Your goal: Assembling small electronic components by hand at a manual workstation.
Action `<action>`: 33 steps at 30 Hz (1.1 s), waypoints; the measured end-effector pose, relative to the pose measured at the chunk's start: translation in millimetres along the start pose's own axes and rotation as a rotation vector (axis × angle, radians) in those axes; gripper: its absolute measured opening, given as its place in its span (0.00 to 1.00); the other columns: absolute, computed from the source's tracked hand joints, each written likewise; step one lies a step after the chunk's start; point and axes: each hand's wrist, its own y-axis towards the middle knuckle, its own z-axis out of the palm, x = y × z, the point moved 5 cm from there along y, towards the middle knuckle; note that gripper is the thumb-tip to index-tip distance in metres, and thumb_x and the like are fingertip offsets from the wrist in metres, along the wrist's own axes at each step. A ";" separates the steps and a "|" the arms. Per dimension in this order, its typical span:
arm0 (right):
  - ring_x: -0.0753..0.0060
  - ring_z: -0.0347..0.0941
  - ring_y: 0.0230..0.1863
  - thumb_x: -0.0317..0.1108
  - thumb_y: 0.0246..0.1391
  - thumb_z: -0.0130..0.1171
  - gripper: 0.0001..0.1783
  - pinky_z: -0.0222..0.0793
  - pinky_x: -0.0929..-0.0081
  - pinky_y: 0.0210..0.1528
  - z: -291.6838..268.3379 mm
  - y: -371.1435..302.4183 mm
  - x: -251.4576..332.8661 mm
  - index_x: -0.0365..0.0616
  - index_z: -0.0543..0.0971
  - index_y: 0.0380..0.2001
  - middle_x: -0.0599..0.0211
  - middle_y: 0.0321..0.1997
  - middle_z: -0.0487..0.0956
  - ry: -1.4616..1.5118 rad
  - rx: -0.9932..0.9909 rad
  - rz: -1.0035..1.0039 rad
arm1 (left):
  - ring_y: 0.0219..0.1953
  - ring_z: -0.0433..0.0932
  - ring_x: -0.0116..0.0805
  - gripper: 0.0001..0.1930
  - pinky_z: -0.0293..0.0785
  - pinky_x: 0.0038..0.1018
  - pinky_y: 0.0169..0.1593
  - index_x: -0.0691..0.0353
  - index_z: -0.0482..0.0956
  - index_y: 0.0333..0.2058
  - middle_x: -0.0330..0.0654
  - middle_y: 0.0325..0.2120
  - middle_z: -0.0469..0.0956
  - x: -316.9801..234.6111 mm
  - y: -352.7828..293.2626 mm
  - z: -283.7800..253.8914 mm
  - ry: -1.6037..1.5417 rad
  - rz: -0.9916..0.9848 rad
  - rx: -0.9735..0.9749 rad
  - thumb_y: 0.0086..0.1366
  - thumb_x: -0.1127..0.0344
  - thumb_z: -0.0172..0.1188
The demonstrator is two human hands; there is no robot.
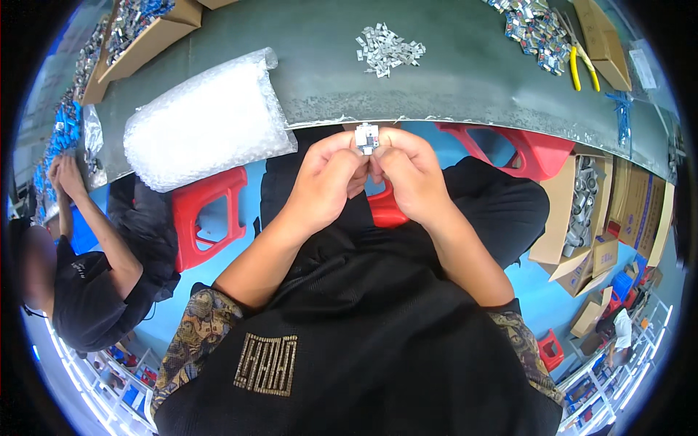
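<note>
On the near side of the desk point(327, 91), our left grip point(327, 178) and right grip point(414, 174) meet, both closed on one small white-and-dark electronic part point(367, 136). It sits between the two sets of fingertips and pokes out past them toward the desk, overlapping its near edge in our view. Beyond, we see bubble wrap point(211, 120) reaching over that edge of the desk, left of centre. Farther back, a pile of small silvery pieces point(387, 51) lies at the desk's middle, and at the desk's right yellow-handled pliers point(574, 69) lie beside a heap of blue-and-silver connectors point(538, 36).
</note>
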 end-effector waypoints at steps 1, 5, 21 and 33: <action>0.81 0.65 0.27 0.32 0.63 0.45 0.13 0.62 0.78 0.31 -3.6 -1.3 -2.2 0.40 0.71 0.24 0.71 0.24 0.72 -0.086 0.013 -0.004 | 0.18 0.60 0.17 0.12 0.56 0.19 0.23 0.65 0.73 0.28 0.31 0.17 0.66 -2.6 -1.9 2.5 0.086 0.030 0.007 0.69 0.67 0.45; 0.81 0.66 0.28 0.34 0.65 0.45 0.13 0.63 0.79 0.32 -7.8 -16.1 -1.1 0.40 0.73 0.27 0.71 0.25 0.72 -0.166 0.068 -0.088 | 0.22 0.64 0.17 0.13 0.61 0.19 0.27 0.60 0.71 0.28 0.31 0.21 0.68 -13.8 -16.1 3.8 0.372 0.143 0.118 0.70 0.59 0.50; 0.89 0.60 0.16 0.33 0.63 0.50 0.09 0.53 0.86 0.18 -48.1 -39.3 27.0 0.43 0.76 0.29 0.76 0.22 0.73 -0.244 -0.010 -0.035 | 0.25 0.72 0.18 0.10 0.69 0.19 0.30 0.69 0.80 0.39 0.33 0.22 0.77 -153.1 -21.8 21.2 0.890 0.684 -0.279 0.63 0.68 0.64; 0.87 0.65 0.24 0.33 0.64 0.53 0.09 0.59 0.87 0.23 -70.1 -68.7 6.7 0.41 0.76 0.31 0.75 0.23 0.73 -0.181 -0.095 -0.008 | 0.39 0.81 0.52 0.14 0.75 0.43 0.44 0.59 0.84 0.37 0.51 0.34 0.82 -251.2 84.5 -3.2 1.849 0.550 -0.505 0.63 0.56 0.59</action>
